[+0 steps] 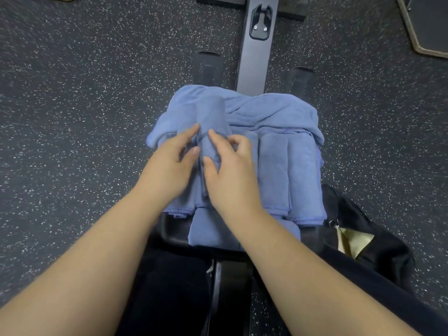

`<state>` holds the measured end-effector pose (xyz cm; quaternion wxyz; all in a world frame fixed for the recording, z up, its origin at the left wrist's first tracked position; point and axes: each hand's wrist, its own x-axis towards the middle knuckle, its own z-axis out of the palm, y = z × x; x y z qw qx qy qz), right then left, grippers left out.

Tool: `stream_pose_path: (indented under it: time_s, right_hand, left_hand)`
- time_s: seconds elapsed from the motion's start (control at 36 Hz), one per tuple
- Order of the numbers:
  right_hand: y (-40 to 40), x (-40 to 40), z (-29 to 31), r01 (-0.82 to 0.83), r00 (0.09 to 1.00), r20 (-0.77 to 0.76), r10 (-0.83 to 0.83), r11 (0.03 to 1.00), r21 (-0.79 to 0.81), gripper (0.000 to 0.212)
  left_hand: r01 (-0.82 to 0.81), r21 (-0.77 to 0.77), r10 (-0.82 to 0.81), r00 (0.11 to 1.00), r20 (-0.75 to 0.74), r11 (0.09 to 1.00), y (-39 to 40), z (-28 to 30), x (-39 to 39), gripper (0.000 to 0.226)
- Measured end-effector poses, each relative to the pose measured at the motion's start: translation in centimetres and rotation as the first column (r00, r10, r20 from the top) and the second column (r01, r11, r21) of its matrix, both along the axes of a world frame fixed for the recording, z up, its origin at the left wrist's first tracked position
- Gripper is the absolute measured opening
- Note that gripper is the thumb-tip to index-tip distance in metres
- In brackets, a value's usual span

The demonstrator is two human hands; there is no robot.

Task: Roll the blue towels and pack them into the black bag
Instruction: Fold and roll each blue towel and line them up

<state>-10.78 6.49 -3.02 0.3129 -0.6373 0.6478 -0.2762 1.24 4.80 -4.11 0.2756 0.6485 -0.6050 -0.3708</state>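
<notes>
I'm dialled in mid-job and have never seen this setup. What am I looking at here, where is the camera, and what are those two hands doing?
There is no machine here: a person works with bare hands, and the single picture comes from a wide-angle camera worn on their head, looking forward and down. The person seems to straddle a black bench on a speckled dark floor. A heap of blue towels lies on the bench, some loose at the far end, some folded flat. The left hand and right hand meet on one rolled towel, fingers curled on its near end, apparently tightening the roll. The black bag sits on the floor to the person's right, showing a pale lining. No towel shows inside it.
</notes>
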Motion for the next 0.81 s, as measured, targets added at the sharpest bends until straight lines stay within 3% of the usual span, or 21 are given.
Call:
stream_pose_path:
  time_s: [0.36,0.67,0.81]
  right_hand:
    - [0.8,-0.1,0.2,-0.035,0.988,0.149,0.025,0.997,0.065,0.051]
    - [0.8,-1.0,-0.3,-0.112,0.969,0.229,0.095,0.992,0.065,0.05]
    - [0.8,-0.6,-0.6,-0.142,0.975,0.184,0.127,0.988,0.069,0.051]
  left_hand:
    - [0.001,0.103,0.009,0.996,-0.093,0.995,-0.2,-0.1,0.6,0.043]
    - [0.011,0.1,0.001,0.993,-0.118,0.995,-0.1,0.5,0.7,0.043]
    - [0.006,0.114,0.001,0.998,-0.062,0.993,-0.1,0.7,0.6,0.048]
